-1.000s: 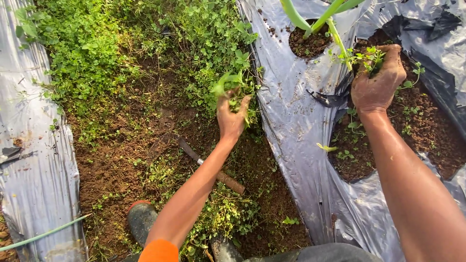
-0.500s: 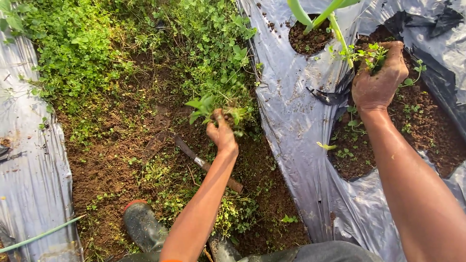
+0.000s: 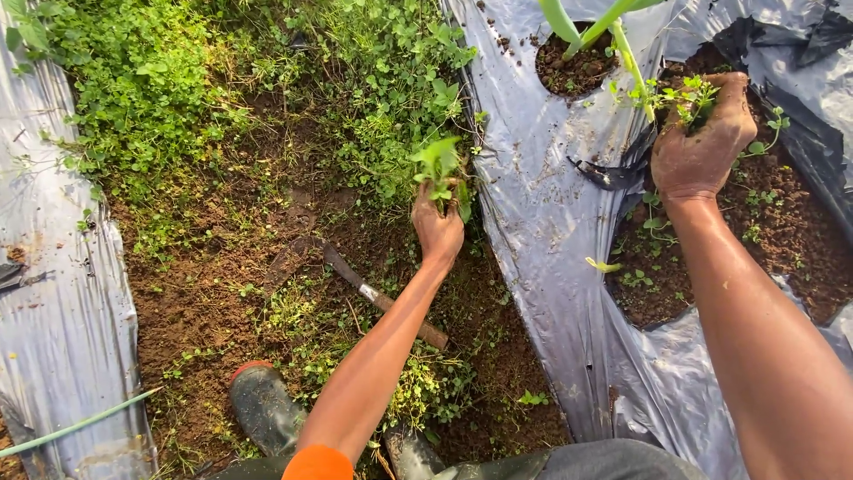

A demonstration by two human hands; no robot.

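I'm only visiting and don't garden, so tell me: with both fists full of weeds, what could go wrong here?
The right hand grips weeds right beside the tall green stem; a hard tug might uproot or snap it. The plastic sheet is already torn near that hand and could rip further. The hoe lies by the boot, a likely trip hazard.

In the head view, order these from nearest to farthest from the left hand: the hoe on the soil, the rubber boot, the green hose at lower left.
From the left hand:
1. Hoe, just below it on the soil.
2. Rubber boot, lower left.
3. Green hose, far lower left over the plastic sheet.
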